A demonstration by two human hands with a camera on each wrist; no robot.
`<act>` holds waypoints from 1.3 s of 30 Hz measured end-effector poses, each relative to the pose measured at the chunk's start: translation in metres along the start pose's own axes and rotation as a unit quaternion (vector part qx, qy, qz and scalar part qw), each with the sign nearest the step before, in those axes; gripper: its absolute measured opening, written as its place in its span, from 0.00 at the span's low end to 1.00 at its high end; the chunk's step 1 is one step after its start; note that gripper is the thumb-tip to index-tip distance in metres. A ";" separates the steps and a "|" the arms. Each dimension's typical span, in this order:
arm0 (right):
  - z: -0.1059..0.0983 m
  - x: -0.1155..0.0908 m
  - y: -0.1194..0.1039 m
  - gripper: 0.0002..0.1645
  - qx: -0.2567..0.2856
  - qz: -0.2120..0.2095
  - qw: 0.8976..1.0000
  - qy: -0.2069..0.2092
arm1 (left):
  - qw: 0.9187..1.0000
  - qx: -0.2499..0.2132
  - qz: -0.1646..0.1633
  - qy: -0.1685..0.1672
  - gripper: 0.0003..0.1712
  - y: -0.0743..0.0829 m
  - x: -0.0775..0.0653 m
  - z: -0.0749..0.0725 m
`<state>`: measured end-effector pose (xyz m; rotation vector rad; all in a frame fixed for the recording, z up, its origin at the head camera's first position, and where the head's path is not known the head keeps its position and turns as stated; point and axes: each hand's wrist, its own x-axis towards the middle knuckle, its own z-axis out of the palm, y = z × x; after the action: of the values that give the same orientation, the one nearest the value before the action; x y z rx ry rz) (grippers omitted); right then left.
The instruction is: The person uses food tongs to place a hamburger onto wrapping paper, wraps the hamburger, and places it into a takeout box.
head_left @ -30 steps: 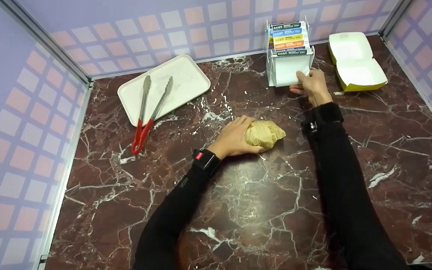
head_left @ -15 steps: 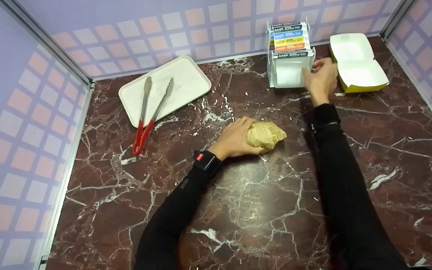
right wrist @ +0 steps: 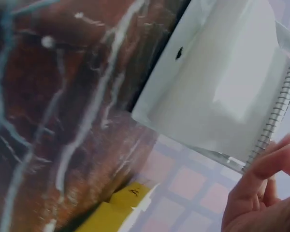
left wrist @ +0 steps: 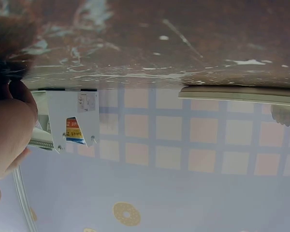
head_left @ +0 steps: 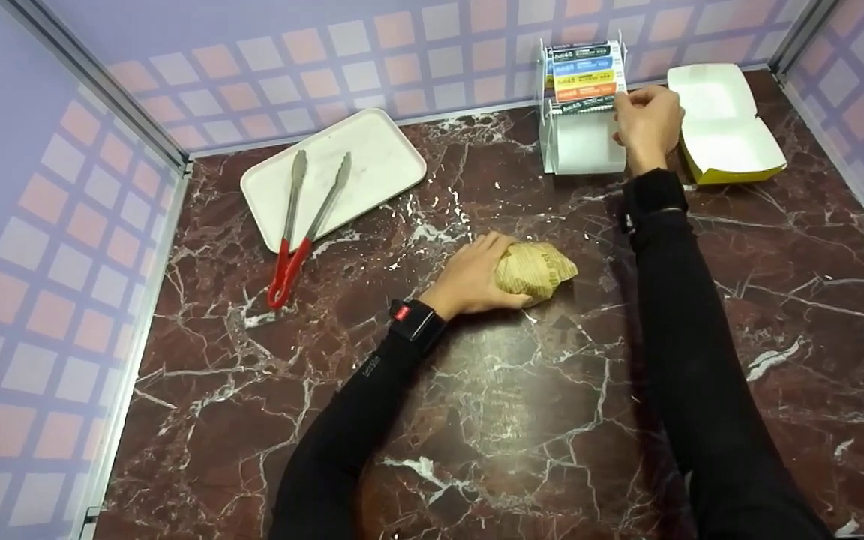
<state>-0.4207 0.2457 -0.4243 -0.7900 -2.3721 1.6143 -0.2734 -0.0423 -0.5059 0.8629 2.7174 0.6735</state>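
My left hand (head_left: 471, 277) curls round a paper-wrapped burger (head_left: 531, 270) on the marble-patterned table, covering its left side. At the back right stands a label dispenser (head_left: 586, 139) with several coloured strips across its top and a smooth white front. My right hand (head_left: 651, 124), fingers bent, is at the right end of the dispenser's toothed edge. In the right wrist view, the fingertips of that hand (right wrist: 263, 183) lie right at the toothed edge (right wrist: 278, 108), below the white sheet (right wrist: 222, 82). I cannot tell whether anything is pinched there.
An open yellow box (head_left: 732, 142) with a white inside stands just right of the right hand. At the back left, red-handled tongs (head_left: 293, 255) lie partly across a white tray (head_left: 372, 150). Patterned wall panels (head_left: 447, 56) bound the table behind and at both sides.
My right hand has moved up from the lower right corner of the dispenser's white front to its toothed edge. The left hand stays on the wrapped burger.
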 end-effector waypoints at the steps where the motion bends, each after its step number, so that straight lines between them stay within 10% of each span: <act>1: 0.000 0.000 -0.001 0.14 -0.019 -0.006 1.000 0.005 | 1.000 0.000 0.001 0.001 0.56 0.000 0.000 0.000; 7: 0.005 -0.001 -0.003 0.29 -0.150 -0.025 0.988 0.041 | 1.000 0.000 -0.001 0.005 0.56 -0.001 0.001 0.002; 16: 0.017 0.003 0.000 0.36 -0.166 -0.054 0.983 0.059 | 1.000 0.004 -0.002 0.009 0.56 -0.001 0.000 0.002; 26: 0.008 0.010 0.001 0.33 -0.203 -0.118 0.972 0.009 | 1.000 0.001 -0.001 0.008 0.56 -0.001 0.000 0.001; 33: -0.016 0.022 -0.003 0.45 -0.225 -0.134 0.959 -0.113 | 1.000 -0.002 -0.003 0.000 0.57 0.000 0.001 0.001; 39: -0.017 0.023 -0.007 0.15 -0.162 -0.135 0.974 -0.079 | 1.000 -0.001 -0.003 0.000 0.57 -0.001 0.000 0.000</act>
<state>-0.4354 0.2694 -0.4148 -0.3688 -2.7558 1.2425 -0.2738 -0.0431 -0.5068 0.8531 2.7181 0.6737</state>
